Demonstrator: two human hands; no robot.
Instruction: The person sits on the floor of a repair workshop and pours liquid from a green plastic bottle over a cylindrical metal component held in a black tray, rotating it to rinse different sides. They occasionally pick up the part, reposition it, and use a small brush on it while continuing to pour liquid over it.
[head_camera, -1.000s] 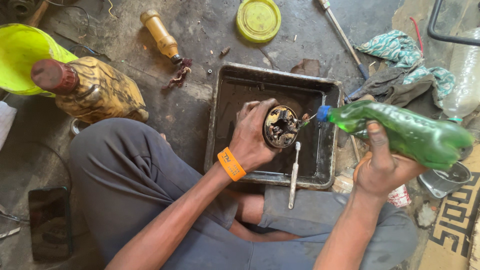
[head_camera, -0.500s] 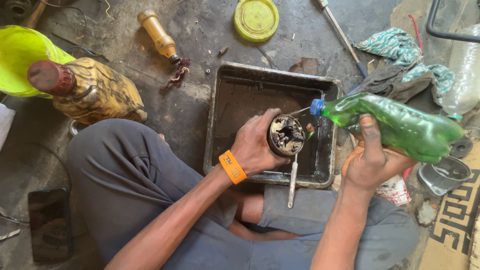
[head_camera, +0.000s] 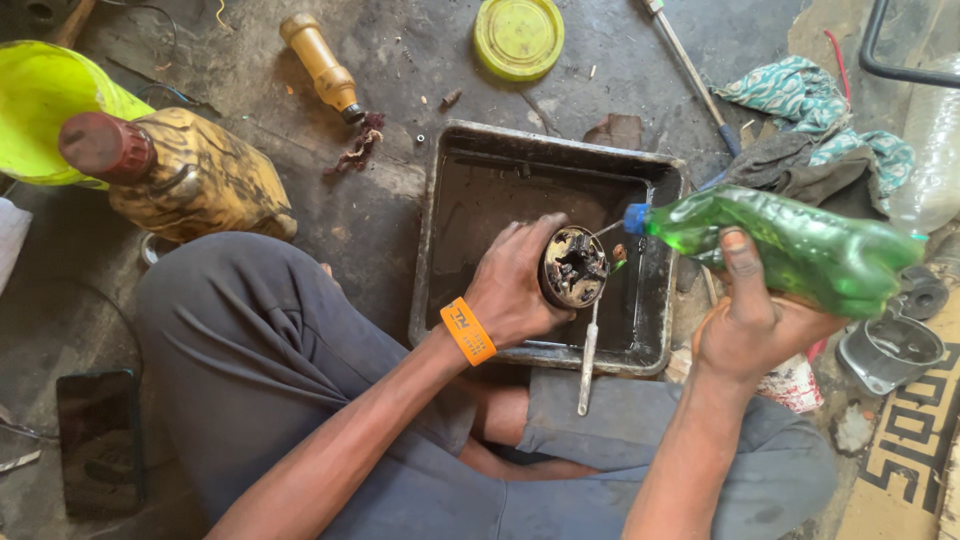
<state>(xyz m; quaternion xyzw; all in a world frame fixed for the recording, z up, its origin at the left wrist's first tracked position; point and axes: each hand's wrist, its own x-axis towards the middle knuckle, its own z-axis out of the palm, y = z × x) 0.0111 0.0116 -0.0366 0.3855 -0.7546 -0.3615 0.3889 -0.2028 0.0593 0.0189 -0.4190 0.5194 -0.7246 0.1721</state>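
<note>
My left hand (head_camera: 515, 285), with an orange wristband, grips a round dirty metal part (head_camera: 573, 267) over a black rectangular tray (head_camera: 460, 170). My right hand (head_camera: 750, 320) squeezes a green plastic bottle (head_camera: 800, 245) held sideways, its blue cap (head_camera: 636, 218) pointing at the part. A thin stream runs from the cap onto the part. A pale brush handle (head_camera: 587, 360) leans over the tray's near rim, just below the part.
A grimy amber jug with a red cap (head_camera: 180, 175) and a yellow-green basin (head_camera: 45, 105) sit at the left. A yellow lid (head_camera: 518, 37), a small amber bottle (head_camera: 322, 67), a screwdriver (head_camera: 690, 70), patterned rags (head_camera: 810, 110) and a dark phone (head_camera: 98, 440) lie around.
The bottle has moved left and closer to the round part, and my right hand has shifted with it. My left hand has kept the part over the tray.
</note>
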